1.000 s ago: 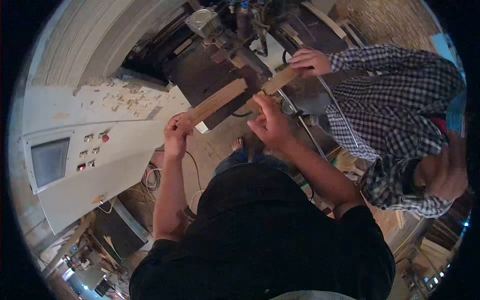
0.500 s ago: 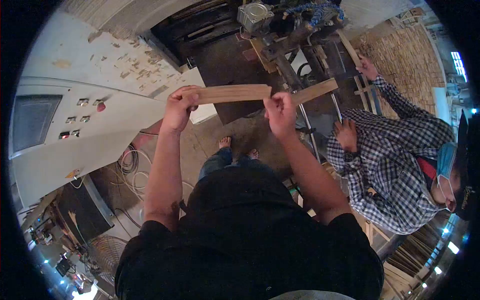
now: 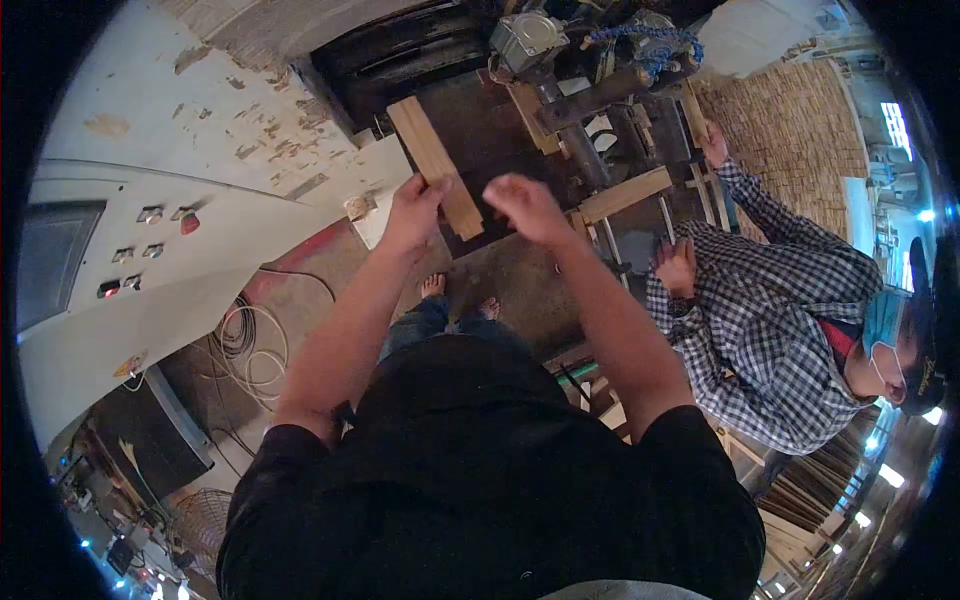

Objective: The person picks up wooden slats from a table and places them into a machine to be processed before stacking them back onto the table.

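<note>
Timber strip (image 3: 427, 148) slanted in the gripping fingers of the left hand (image 3: 413, 217); the blurred right hand (image 3: 530, 209), fingers bent, how wide I could not tell, hovered just beside it, near another board (image 3: 626, 195).

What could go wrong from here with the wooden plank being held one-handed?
Only the left grip is on the wooden plank, with a long end sticking out past the fingers, so it might twist or slip.
Bare feet show below with no shoes, so a dropped plank could hurt the toes.
The right forearm appears close to a second plank, and a careless swing might knock it.
</note>
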Demonstrator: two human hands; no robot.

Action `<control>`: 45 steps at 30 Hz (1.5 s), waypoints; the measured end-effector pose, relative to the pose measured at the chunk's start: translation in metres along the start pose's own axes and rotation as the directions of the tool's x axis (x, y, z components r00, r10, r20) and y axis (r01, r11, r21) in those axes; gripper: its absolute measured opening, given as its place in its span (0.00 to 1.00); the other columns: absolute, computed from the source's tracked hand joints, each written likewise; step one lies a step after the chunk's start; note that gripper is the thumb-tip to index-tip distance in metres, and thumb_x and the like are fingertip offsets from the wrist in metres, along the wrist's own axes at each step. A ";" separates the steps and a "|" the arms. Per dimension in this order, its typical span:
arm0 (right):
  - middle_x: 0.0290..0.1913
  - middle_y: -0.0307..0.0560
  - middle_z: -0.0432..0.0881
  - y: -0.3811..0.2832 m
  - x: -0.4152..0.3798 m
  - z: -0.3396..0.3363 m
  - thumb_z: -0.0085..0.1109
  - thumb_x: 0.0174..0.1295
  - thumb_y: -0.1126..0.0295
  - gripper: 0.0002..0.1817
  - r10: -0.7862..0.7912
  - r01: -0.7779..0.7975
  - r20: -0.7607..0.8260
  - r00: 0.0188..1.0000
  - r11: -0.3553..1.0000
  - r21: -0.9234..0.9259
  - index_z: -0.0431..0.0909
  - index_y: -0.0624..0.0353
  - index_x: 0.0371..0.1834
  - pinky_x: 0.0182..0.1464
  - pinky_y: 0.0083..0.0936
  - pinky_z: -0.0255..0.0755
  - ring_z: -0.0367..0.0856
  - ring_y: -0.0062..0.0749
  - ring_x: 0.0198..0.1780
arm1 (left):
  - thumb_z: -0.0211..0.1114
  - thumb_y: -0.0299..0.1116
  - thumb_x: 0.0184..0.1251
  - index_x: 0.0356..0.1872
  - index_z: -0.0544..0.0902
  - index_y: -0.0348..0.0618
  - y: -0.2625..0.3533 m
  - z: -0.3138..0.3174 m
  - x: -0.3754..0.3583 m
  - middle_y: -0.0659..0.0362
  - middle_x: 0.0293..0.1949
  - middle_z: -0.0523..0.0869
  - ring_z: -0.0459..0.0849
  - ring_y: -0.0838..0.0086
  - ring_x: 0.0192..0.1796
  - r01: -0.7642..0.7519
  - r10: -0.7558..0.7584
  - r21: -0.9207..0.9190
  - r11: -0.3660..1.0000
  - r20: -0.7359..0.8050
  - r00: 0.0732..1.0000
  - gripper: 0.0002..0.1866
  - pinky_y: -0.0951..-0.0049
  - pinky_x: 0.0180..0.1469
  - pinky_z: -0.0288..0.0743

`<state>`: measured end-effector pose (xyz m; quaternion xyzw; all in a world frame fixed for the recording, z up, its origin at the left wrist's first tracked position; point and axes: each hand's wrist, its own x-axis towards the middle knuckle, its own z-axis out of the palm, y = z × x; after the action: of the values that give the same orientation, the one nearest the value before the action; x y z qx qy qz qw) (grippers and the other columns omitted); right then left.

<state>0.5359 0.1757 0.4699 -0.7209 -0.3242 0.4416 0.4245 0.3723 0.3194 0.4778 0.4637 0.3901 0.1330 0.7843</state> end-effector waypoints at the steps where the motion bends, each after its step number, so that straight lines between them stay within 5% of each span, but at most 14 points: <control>1: 0.41 0.46 0.85 0.002 0.008 -0.009 0.64 0.68 0.53 0.22 -0.088 0.069 -0.136 0.987 0.988 -0.135 0.81 0.62 0.51 0.41 0.31 0.78 0.84 0.32 0.38 | 0.62 0.37 0.74 0.59 0.77 0.39 0.000 -0.005 0.002 0.58 0.49 0.84 0.85 0.69 0.48 0.066 -0.065 0.056 0.996 -0.022 0.998 0.18 0.64 0.52 0.80; 3: 0.49 0.48 0.84 0.011 0.028 -0.014 0.62 0.70 0.54 0.24 -0.182 0.111 -0.256 0.949 0.957 -0.270 0.78 0.62 0.59 0.44 0.31 0.79 0.84 0.33 0.42 | 0.62 0.36 0.75 0.57 0.77 0.39 -0.005 -0.029 0.013 0.57 0.47 0.85 0.85 0.69 0.47 0.094 -0.098 0.086 0.992 0.040 0.994 0.16 0.64 0.49 0.81; 5: 0.65 0.60 0.74 0.020 0.047 -0.011 0.62 0.68 0.53 0.29 -0.555 -0.107 -0.378 0.741 0.458 -0.883 0.72 0.62 0.65 0.53 0.44 0.80 0.85 0.49 0.51 | 0.61 0.35 0.75 0.56 0.78 0.39 -0.004 -0.039 0.017 0.57 0.45 0.85 0.85 0.69 0.46 0.117 -0.130 0.126 0.985 0.104 0.986 0.15 0.64 0.46 0.83; 6: 0.65 0.60 0.74 0.013 0.049 -0.007 0.62 0.68 0.53 0.29 -0.558 -0.111 -0.385 0.735 0.462 -0.880 0.72 0.62 0.65 0.53 0.44 0.80 0.85 0.49 0.51 | 0.61 0.35 0.75 0.58 0.77 0.38 0.003 -0.040 0.018 0.56 0.45 0.85 0.85 0.69 0.46 0.130 -0.145 0.154 0.980 0.093 0.985 0.16 0.63 0.45 0.83; 8: 0.71 0.66 0.64 -0.007 0.052 -0.001 0.60 0.67 0.51 0.33 -0.150 -0.361 -0.515 0.844 0.551 -0.752 0.68 0.61 0.69 0.61 0.50 0.76 0.78 0.61 0.61 | 0.60 0.34 0.75 0.59 0.76 0.37 0.019 -0.035 0.019 0.56 0.45 0.84 0.85 0.69 0.45 0.137 -0.154 0.181 0.974 0.086 0.984 0.17 0.63 0.44 0.84; 12: 0.66 0.65 0.69 0.004 0.041 0.013 0.60 0.66 0.48 0.34 -0.259 -0.246 -0.482 0.837 0.608 -0.754 0.70 0.61 0.67 0.60 0.50 0.76 0.75 0.65 0.64 | 0.62 0.29 0.73 0.62 0.75 0.35 0.034 -0.022 0.018 0.56 0.41 0.85 0.86 0.68 0.39 -0.022 0.022 0.007 1.000 -0.005 1.000 0.19 0.66 0.39 0.85; 15: 0.68 0.67 0.70 -0.007 0.019 0.020 0.56 0.67 0.45 0.34 -0.103 -0.173 -0.345 0.933 0.713 -0.680 0.70 0.61 0.66 0.59 0.53 0.76 0.77 0.63 0.63 | 0.62 0.27 0.71 0.62 0.75 0.35 0.035 -0.010 0.034 0.56 0.40 0.85 0.87 0.68 0.37 -0.099 0.098 -0.002 0.995 -0.041 0.994 0.20 0.67 0.36 0.87; 21: 0.54 0.63 0.75 -0.011 0.029 0.027 0.62 0.63 0.44 0.33 -0.335 -0.287 -0.674 0.659 0.715 -0.637 0.73 0.62 0.58 0.54 0.52 0.76 0.79 0.61 0.55 | 0.61 0.23 0.67 0.60 0.77 0.36 0.044 0.031 0.069 0.54 0.41 0.87 0.89 0.66 0.40 -0.057 0.056 0.064 0.996 0.020 0.998 0.20 0.65 0.37 0.88; 26: 0.56 0.66 0.75 -0.018 -0.010 0.024 0.69 0.55 0.53 0.39 -0.068 -0.294 -0.501 0.863 0.738 -0.607 0.67 0.59 0.67 0.57 0.54 0.75 0.80 0.61 0.54 | 0.61 0.24 0.64 0.54 0.82 0.37 0.020 0.052 0.141 0.48 0.41 0.89 0.90 0.59 0.45 -0.092 0.098 0.204 0.975 -0.019 0.995 0.17 0.61 0.41 0.87; 28: 0.58 0.68 0.75 -0.024 -0.042 0.036 0.68 0.54 0.54 0.40 0.161 -0.448 -0.467 0.870 0.654 -0.609 0.65 0.59 0.69 0.60 0.53 0.75 0.79 0.64 0.57 | 0.63 0.29 0.62 0.52 0.85 0.40 0.007 0.057 0.161 0.44 0.43 0.90 0.90 0.52 0.49 -0.159 0.268 0.523 0.837 -0.138 0.954 0.17 0.56 0.47 0.84; 30: 0.57 0.64 0.76 0.014 -0.089 0.061 0.69 0.52 0.54 0.42 -0.062 -0.263 -0.486 0.872 0.777 -0.572 0.64 0.59 0.70 0.60 0.53 0.75 0.79 0.64 0.57 | 0.64 0.32 0.62 0.53 0.85 0.43 0.004 0.068 0.160 0.43 0.44 0.89 0.89 0.49 0.50 -0.171 0.287 0.547 0.819 -0.133 0.948 0.17 0.55 0.50 0.83; 35: 0.56 0.60 0.79 0.024 -0.187 0.069 0.70 0.50 0.58 0.35 0.475 -0.530 -0.303 0.826 0.837 -0.133 0.74 0.58 0.62 0.61 0.47 0.74 0.79 0.57 0.58 | 0.65 0.38 0.62 0.51 0.86 0.46 0.008 0.115 0.145 0.43 0.45 0.89 0.88 0.46 0.51 -0.209 0.349 0.710 0.672 -0.055 0.936 0.17 0.52 0.52 0.82; 40: 0.51 0.58 0.82 0.052 -0.245 0.077 0.70 0.49 0.60 0.33 0.490 -0.535 -0.435 0.755 0.845 0.024 0.75 0.58 0.61 0.57 0.44 0.76 0.83 0.54 0.52 | 0.65 0.41 0.62 0.49 0.87 0.46 0.002 0.132 0.179 0.44 0.47 0.89 0.87 0.45 0.52 -0.185 0.403 0.918 0.350 0.031 0.915 0.17 0.51 0.54 0.81; 45: 0.50 0.57 0.83 0.077 -0.269 0.078 0.73 0.48 0.61 0.35 0.389 -0.340 -0.512 0.766 0.921 0.191 0.75 0.59 0.62 0.53 0.42 0.78 0.84 0.49 0.49 | 0.66 0.41 0.60 0.50 0.87 0.45 -0.003 0.137 0.180 0.44 0.48 0.89 0.87 0.46 0.53 -0.177 0.431 0.918 0.354 0.008 0.902 0.19 0.53 0.55 0.81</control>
<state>0.3640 -0.0587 0.4786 -0.8457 -0.0255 0.3078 0.4352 0.5912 0.3354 0.4239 0.8557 0.3951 0.1004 0.3186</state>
